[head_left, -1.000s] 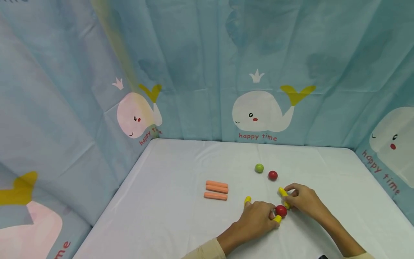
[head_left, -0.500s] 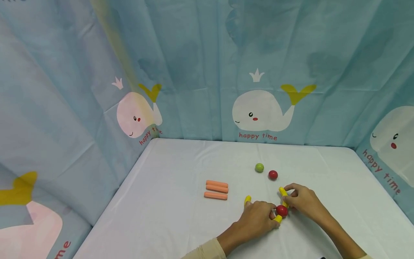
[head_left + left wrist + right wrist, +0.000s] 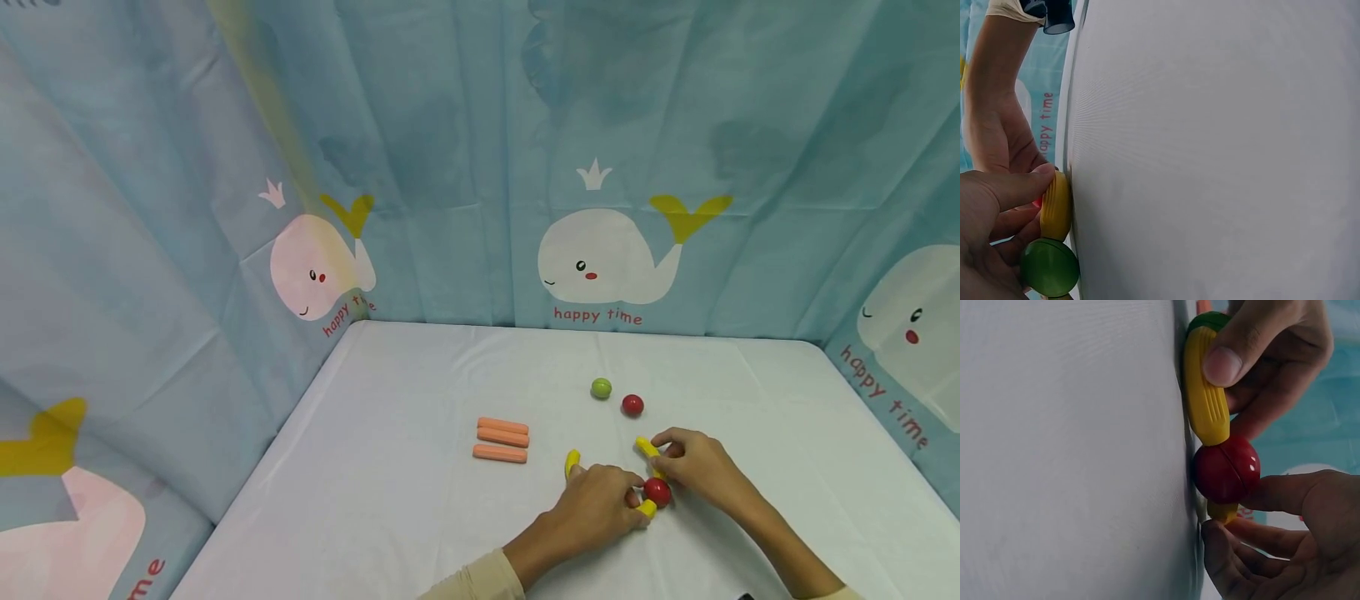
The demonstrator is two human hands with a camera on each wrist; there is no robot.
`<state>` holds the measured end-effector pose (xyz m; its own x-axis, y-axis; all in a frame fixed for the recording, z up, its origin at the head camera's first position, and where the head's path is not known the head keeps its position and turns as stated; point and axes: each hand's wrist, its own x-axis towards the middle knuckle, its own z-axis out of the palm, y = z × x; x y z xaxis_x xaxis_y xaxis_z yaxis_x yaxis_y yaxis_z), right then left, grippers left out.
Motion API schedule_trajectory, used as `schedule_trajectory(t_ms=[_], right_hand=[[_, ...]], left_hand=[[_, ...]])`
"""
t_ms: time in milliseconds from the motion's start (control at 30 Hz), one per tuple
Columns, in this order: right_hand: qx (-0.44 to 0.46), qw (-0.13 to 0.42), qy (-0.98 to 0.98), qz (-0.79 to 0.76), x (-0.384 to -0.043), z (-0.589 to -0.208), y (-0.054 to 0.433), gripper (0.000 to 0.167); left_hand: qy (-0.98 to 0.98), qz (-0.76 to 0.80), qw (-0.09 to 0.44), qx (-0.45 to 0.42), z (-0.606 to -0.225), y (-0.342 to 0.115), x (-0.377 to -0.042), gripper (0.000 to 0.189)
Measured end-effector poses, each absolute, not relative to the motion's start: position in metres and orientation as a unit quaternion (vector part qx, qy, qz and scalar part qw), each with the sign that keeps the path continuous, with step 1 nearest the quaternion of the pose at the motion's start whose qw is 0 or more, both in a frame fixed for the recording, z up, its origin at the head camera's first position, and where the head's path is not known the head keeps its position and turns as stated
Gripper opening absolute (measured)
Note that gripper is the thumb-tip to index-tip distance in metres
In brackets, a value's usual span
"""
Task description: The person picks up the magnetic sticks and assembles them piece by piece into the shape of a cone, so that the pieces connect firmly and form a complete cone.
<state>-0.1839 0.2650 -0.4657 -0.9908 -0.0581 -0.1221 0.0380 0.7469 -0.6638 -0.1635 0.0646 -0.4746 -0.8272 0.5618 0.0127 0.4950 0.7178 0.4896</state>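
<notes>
My left hand (image 3: 596,507) grips a yellow, ridged, curved stick (image 3: 1204,394) low over the white table. A green ball (image 3: 1050,269) touches that stick's far end; in the head view the hand hides it. Another yellow stick (image 3: 572,462) pokes out beyond the left hand's far side. At the near end of the gripped stick sits a red ball (image 3: 657,492), touching it. My right hand (image 3: 699,468) pinches a third yellow stick (image 3: 646,447), whose near end meets the red ball. In the right wrist view, the right thumb reaches to the ball's side.
Three orange sticks (image 3: 501,454) lie side by side left of the hands. Farther back are a loose green ball (image 3: 602,388) and a red ball (image 3: 633,406). Blue curtains (image 3: 450,208) with whale prints border the white table (image 3: 375,500).
The stick in my right hand has swung, its far end shifting left. The red ball between the hands has moved slightly right and nearer. My left hand has barely moved.
</notes>
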Motion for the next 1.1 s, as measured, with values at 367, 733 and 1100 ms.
schedule_trajectory(t_ms=[367, 733, 1100], right_hand=[[-0.033, 0.060, 0.936, -0.345, -0.182, -0.467, 0.257, 0.035], [-0.061, 0.087, 0.937, -0.333, -0.163, -0.465, 0.259, 0.064], [-0.036, 0.088, 0.939, -0.331, -0.162, -0.465, 0.254, 0.054]], left_hand=[[0.915, 0.257, 0.062, 0.306, -0.477, 0.063, -0.166, 0.036], [0.900, 0.334, 0.043, 0.277, -0.474, 0.037, -0.174, 0.020], [0.906, 0.356, -0.001, 0.231, -0.473, 0.005, -0.206, 0.024]])
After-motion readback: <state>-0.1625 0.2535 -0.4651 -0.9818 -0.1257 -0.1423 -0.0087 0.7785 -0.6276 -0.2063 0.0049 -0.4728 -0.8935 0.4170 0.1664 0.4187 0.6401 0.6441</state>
